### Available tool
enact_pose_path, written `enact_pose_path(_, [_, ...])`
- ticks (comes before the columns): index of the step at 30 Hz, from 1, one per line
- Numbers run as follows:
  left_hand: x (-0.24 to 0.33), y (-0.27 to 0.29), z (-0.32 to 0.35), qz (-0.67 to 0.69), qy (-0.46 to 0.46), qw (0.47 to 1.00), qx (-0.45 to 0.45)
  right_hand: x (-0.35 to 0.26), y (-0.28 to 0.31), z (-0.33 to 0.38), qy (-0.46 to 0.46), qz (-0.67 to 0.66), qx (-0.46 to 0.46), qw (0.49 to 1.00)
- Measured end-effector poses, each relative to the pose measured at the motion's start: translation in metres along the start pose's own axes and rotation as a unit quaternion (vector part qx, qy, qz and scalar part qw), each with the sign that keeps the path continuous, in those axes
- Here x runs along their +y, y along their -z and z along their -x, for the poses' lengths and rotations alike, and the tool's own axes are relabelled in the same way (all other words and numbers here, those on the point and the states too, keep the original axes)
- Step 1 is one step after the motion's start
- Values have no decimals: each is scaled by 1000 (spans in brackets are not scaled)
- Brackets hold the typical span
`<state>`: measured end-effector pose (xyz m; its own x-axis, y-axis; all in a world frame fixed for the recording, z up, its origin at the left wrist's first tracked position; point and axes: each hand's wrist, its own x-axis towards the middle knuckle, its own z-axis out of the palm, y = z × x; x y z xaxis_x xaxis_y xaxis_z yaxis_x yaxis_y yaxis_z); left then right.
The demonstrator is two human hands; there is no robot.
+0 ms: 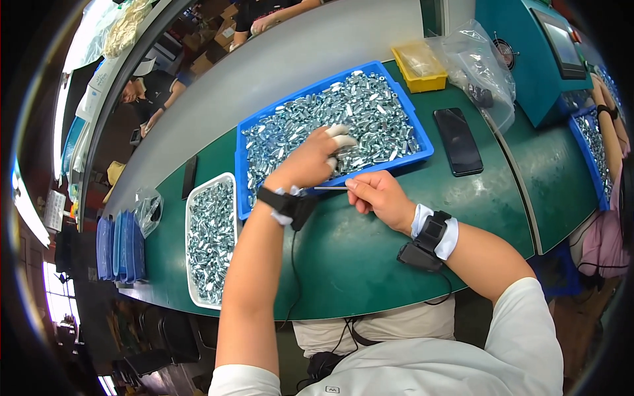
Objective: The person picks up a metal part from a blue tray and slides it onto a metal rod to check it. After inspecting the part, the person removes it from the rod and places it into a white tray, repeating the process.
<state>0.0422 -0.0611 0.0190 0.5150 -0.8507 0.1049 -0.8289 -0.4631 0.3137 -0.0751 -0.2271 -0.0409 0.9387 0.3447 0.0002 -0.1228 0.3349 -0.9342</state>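
Note:
A blue tray (417,155) holds a heap of small silvery metal sleeves (376,112). Over its near part reaches my left hand (309,158), with white covers on several fingertips; thumb and fingers are apart, down among the sleeves. Whether a sleeve lies between the fingertips is hard to see. Just outside the tray's near edge, my right hand (384,199) pinches a thin metal rod (331,188) between thumb and index finger. The rod points left toward my left wrist. Both wrists wear black strapped devices over white cloth.
Left of the blue tray stands a white tray (191,257) of similar sleeves. A black phone (458,142) lies to the right. Behind are a yellow bin (426,84), a clear plastic bag (485,72) and a teal machine (522,59). Blue bins (122,247) stand far left. Other people work nearby.

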Motion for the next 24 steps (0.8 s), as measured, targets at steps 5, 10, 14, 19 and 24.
enact_pose_path(5, [-5,20,41,52,86,993,-60,2,5,-1,-4,-6,2,1000])
enact_pose_path(10, [14,33,-15,0,59,998,-16,-10,11,7,-22,-15,-43,999])
enact_pose_path(14, [15,13,-90,23,11,999,-29,-11,2,4,-25,44,-126,991])
enact_pose_path(19, [7,-6,-126,18,-17,999,-47,-12,7,4,-20,26,-104,994])
enact_pose_path(24, [-12,-17,-92,66,2,998,2,-11,6,2,-26,25,-113,993])
